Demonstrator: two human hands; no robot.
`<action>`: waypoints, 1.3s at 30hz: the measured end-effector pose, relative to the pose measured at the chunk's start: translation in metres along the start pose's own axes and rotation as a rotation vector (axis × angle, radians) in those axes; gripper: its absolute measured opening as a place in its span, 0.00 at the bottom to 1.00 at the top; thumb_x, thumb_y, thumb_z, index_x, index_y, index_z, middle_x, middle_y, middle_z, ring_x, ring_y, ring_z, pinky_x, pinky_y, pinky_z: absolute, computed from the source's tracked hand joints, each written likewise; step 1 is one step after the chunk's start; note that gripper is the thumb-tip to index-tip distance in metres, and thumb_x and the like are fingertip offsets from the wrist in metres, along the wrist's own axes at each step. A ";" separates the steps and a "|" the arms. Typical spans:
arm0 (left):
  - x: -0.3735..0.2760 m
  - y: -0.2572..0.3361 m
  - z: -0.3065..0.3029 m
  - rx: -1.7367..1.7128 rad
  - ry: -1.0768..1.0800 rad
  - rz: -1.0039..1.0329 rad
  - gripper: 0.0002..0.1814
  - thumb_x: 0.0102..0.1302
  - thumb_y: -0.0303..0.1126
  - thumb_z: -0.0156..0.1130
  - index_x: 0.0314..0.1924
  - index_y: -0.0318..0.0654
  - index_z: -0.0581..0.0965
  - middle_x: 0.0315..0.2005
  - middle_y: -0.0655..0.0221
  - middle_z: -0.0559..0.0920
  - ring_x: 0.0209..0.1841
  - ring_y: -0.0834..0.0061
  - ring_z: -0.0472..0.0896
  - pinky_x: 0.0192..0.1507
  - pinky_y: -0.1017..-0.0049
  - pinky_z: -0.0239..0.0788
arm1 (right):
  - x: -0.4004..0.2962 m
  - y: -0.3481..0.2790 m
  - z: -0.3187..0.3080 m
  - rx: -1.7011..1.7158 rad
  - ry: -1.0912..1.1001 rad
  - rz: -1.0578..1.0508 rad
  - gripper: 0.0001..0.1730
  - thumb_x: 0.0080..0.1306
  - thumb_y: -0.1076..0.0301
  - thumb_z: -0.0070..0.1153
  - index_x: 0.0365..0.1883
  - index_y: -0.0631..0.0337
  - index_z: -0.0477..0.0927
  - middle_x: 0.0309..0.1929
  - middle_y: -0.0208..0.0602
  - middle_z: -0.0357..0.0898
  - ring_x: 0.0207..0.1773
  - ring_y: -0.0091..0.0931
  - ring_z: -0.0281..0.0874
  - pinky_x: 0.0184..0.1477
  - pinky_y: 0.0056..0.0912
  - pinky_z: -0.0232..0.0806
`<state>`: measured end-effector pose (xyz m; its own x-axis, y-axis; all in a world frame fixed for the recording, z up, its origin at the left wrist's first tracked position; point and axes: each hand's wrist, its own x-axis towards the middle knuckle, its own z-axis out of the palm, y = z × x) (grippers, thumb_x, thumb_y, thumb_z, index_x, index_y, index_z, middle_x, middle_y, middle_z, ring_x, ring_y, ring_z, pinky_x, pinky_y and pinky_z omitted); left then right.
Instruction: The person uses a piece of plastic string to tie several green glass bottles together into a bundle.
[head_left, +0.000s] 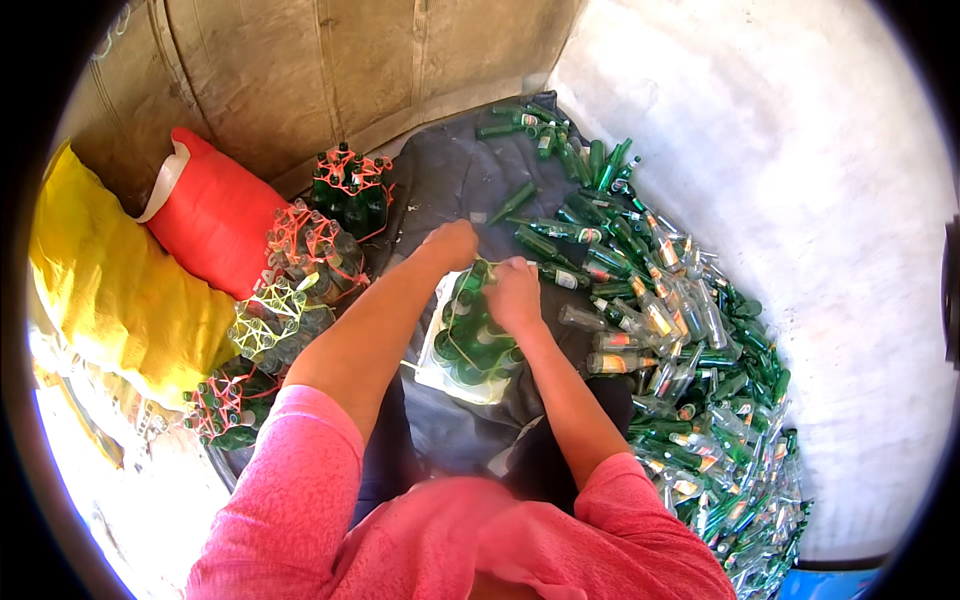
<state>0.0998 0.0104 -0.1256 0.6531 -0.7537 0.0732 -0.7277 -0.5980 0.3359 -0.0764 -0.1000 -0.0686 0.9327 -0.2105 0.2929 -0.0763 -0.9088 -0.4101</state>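
Several green glass bottles (472, 337) stand upright and close together on a white tray or board (480, 391) in front of me. A pale yellow-green plastic strap (484, 260) runs at their far edge, between my two hands. My left hand (452, 244) is closed at the far left corner of the group, with the strap at its fingers. My right hand (514, 289) is bent over the far right part of the group, its fingers closed on the strap. Part of the strap also crosses the bottles. The fingertips of both hands are partly hidden.
Loose green and clear bottles (660, 322) are heaped along the white wall (735, 150) at right. Bottle bundles tied with red (352, 176) and yellow-green strap (270, 319) stand at left, beside a red sack (217, 217) and a yellow sack (127, 285). Dark sheeting (450, 172) covers the floor.
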 end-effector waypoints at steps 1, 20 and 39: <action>0.003 0.009 -0.003 -0.019 0.001 0.064 0.11 0.61 0.34 0.64 0.39 0.37 0.87 0.43 0.48 0.86 0.47 0.46 0.85 0.50 0.56 0.77 | -0.002 0.010 0.003 0.064 0.011 0.041 0.11 0.53 0.68 0.71 0.34 0.62 0.84 0.46 0.42 0.77 0.54 0.44 0.75 0.53 0.45 0.70; 0.023 0.011 -0.013 -0.351 -0.221 0.011 0.11 0.61 0.35 0.66 0.39 0.36 0.85 0.32 0.59 0.87 0.38 0.66 0.85 0.43 0.63 0.74 | 0.030 0.021 -0.007 0.945 -0.281 0.517 0.05 0.68 0.71 0.58 0.40 0.61 0.76 0.28 0.26 0.73 0.20 0.15 0.60 0.20 0.23 0.50; 0.009 0.048 -0.051 -0.336 -0.516 0.142 0.20 0.50 0.31 0.72 0.46 0.52 0.89 0.44 0.63 0.88 0.48 0.65 0.84 0.54 0.67 0.74 | -0.017 0.020 -0.007 1.246 -0.126 0.833 0.22 0.67 0.72 0.58 0.60 0.63 0.74 0.44 0.33 0.85 0.27 0.19 0.77 0.25 0.24 0.71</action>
<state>0.0811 -0.0112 -0.0610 0.3089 -0.9041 -0.2953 -0.6394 -0.4273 0.6392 -0.0967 -0.1174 -0.0761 0.8027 -0.4079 -0.4350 -0.3053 0.3455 -0.8874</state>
